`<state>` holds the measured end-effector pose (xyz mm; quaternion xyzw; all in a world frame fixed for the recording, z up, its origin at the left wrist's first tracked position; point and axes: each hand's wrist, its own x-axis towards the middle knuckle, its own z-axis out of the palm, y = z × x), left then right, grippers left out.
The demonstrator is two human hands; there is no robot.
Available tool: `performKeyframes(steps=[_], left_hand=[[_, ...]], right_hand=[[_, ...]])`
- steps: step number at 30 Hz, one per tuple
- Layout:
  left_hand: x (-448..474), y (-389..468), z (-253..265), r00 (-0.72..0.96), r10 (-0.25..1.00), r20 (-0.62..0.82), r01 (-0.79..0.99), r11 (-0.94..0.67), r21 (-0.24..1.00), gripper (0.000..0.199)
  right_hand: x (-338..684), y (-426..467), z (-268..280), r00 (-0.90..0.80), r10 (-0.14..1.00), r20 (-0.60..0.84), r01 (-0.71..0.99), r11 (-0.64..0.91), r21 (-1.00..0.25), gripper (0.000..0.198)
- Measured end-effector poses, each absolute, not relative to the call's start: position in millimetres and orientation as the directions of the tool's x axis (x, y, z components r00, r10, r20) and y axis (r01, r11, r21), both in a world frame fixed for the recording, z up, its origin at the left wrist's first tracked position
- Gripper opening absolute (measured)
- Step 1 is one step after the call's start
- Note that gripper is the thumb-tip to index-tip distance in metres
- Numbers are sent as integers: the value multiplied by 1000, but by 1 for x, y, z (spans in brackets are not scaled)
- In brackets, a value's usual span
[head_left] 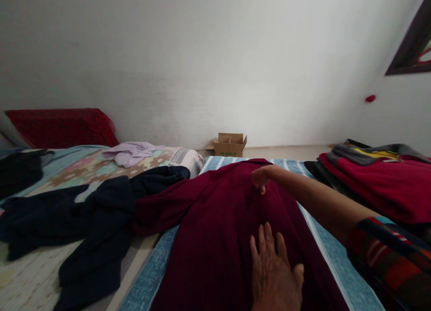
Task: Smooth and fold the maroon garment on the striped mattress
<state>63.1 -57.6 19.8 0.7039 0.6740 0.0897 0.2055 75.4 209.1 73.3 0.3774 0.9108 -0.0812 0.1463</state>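
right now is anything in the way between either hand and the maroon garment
Nothing visible is. The left hand appears to lie flat on the maroon garment; the right hand is over its far part, contact unclear. The navy garment lies off to the left.

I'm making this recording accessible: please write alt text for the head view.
A person's left hand lies spread on a maroon long-sleeved garment, the right hand bent near its far end. Navy clothing lies to its left, stacked clothes to its right, an open cardboard box beyond.
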Motion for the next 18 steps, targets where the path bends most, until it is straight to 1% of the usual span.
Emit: performKeyframes(steps=[3, 5, 10, 14, 18], left_hand=[[62, -58, 18, 77, 987, -138, 919, -16, 394, 71], [62, -58, 17, 80, 988, -133, 916, -21, 401, 70], [62, -57, 16, 78, 987, -144, 904, -9, 426, 71], [61, -58, 15, 78, 989, -126, 905, -17, 425, 71], [61, -58, 15, 77, 988, -133, 904, -13, 428, 71]], right_hand=[[75, 203, 73, -632, 578, -515, 688, 725, -30, 25], [78, 201, 74, -621, 545, -563, 674, 738, -30, 26], [85, 199, 76, -616, 531, -582, 668, 743, -28, 26], [84, 199, 74, -600, 528, -601, 658, 753, 5, 30], [80, 202, 73, -610, 549, -571, 651, 758, 34, 31]])
